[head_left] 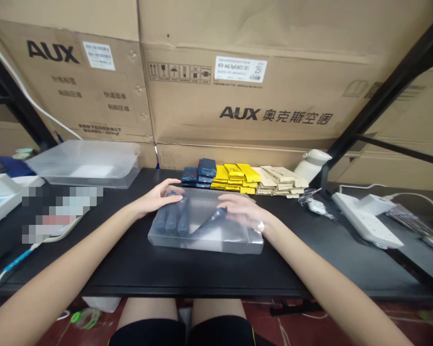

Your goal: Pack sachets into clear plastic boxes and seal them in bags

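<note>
A clear plastic box (216, 244) sits on the black table in front of me. Several dark blue packets (171, 218) stand side by side in its left part. My left hand (157, 199) grips the box's rear left corner, thumb over the inside by the packets and fingers along the outside. Motion blurs my right hand (243, 211), which is over the right half of the box. At its fingertips is another dark blue packet (209, 222), slanting down to the left inside the box. The fingers' exact hold is partly smeared.
Behind the box lie stacks of dark blue packets (198, 174), yellow packets (236, 175) and beige packets (281, 179). More clear boxes (90, 163) stand at back left. A white bottle (312, 166), earphone case (315, 205) and power strip (368, 220) are on the right.
</note>
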Demonstrator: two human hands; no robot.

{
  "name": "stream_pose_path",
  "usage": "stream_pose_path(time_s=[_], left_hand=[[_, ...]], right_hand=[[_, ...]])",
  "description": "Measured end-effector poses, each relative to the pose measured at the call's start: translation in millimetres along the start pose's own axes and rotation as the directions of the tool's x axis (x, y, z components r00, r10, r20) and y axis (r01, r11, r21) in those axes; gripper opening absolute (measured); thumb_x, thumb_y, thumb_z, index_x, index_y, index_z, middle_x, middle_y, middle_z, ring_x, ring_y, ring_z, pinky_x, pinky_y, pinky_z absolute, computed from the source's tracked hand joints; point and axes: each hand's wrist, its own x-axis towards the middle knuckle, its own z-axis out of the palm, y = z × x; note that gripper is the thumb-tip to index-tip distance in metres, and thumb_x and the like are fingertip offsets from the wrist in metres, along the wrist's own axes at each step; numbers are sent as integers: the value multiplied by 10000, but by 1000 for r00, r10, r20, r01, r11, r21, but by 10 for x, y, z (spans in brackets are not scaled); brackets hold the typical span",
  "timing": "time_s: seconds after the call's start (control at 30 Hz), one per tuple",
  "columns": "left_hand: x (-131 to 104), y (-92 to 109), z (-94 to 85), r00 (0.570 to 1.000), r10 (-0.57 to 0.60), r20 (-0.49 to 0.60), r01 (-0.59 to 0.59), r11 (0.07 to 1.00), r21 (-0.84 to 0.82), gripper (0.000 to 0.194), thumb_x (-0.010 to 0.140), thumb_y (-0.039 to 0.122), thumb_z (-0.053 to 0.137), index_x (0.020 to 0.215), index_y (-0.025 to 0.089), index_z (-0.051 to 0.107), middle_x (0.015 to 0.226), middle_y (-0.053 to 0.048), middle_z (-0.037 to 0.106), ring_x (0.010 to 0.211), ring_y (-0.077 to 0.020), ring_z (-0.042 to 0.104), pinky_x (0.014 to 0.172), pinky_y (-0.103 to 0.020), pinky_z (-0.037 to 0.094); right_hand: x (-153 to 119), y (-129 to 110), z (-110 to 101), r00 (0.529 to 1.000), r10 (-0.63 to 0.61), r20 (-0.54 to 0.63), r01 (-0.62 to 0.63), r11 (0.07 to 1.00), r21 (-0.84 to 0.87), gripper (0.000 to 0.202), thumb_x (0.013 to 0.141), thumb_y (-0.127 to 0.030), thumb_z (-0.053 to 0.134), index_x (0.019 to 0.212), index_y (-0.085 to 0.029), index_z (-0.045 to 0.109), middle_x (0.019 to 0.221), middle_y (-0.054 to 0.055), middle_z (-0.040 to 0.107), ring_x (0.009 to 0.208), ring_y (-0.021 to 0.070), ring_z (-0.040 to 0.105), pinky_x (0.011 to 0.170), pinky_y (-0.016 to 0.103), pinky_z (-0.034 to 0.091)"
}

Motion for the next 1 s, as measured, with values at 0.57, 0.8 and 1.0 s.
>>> stream_pose_path(time_s=[0.57, 0.8, 1.0], left_hand=[[-42, 61, 267, 991, 114, 65, -124, 978, 166, 441, 790, 450, 641, 1165, 231, 567, 1104, -54, 634, 1086, -254, 572, 984, -408, 404], [-75, 147, 377, 989, 121, 87, -132, 981, 143, 375, 791, 420, 644, 1120, 247, 596, 1102, -38, 655, 1097, -245, 585, 980, -368, 420], [-61, 131, 385, 985, 140, 101, -154, 976, 155, 379, 802, 421, 634, 1128, 234, 585, 1120, -51, 648, 1096, -249, 582, 984, -382, 413]], right_hand=[[-21, 161, 377, 939, -341, 49, 239, 544, -805, 459, 849, -436, 616, 1257, -236, 548, 1281, 91, 585, 1161, 257, 551, 1015, 456, 416], [-28, 174, 469, 906, -384, 177, 346, 432, -833, 155, 908, -360, 543, 920, -208, 572, 970, 54, 623, 912, 192, 567, 860, 362, 460], [-8, 189, 446, 878, -369, 306, 456, 449, -769, 114, 919, -309, 533, 950, -207, 575, 1016, 43, 616, 977, 174, 559, 911, 334, 440]])
